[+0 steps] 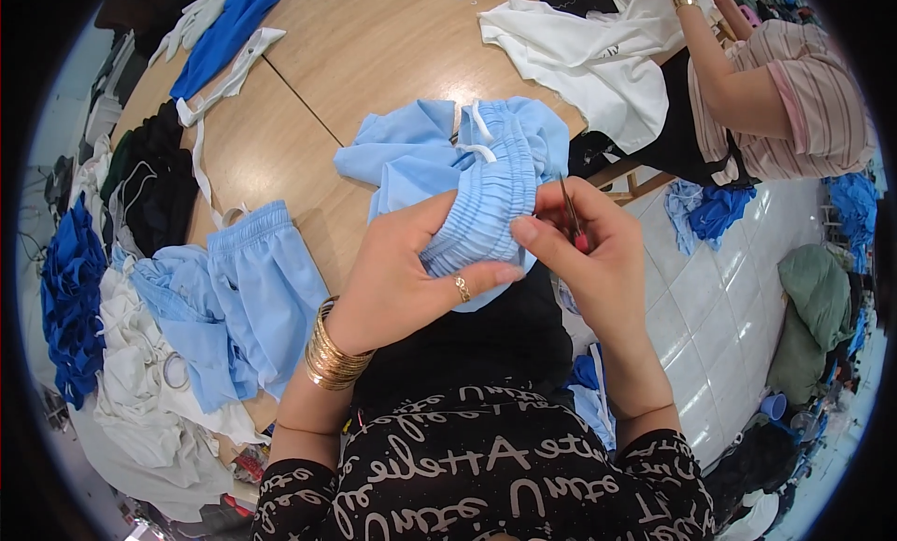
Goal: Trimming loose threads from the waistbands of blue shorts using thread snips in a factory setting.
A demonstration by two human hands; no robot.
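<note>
A pair of light blue shorts (406, 158) with a gathered elastic waistband (495, 191) is held up in front of me, partly over the table edge. White drawstring ends (481, 121) hang at the waistband. My left hand (397, 270) is closed on the waistband, its thumb lying along the near side. Thumb and fingertip of my right hand (598, 261) pinch the waistband's right edge. Tucked in that same hand are small thread snips (579, 238) with a red part, the dark pointed blades sticking up beside the fabric. The fingers behind the cloth are hidden.
Another pair of light blue shorts (262, 279) lies on the wooden table (374, 36) at left, beside white, black and dark blue cloth piles. At the right, a person in a striped top (794, 92) sits near a white garment (589, 64). Blue cloth (719, 209) lies on the tiled floor.
</note>
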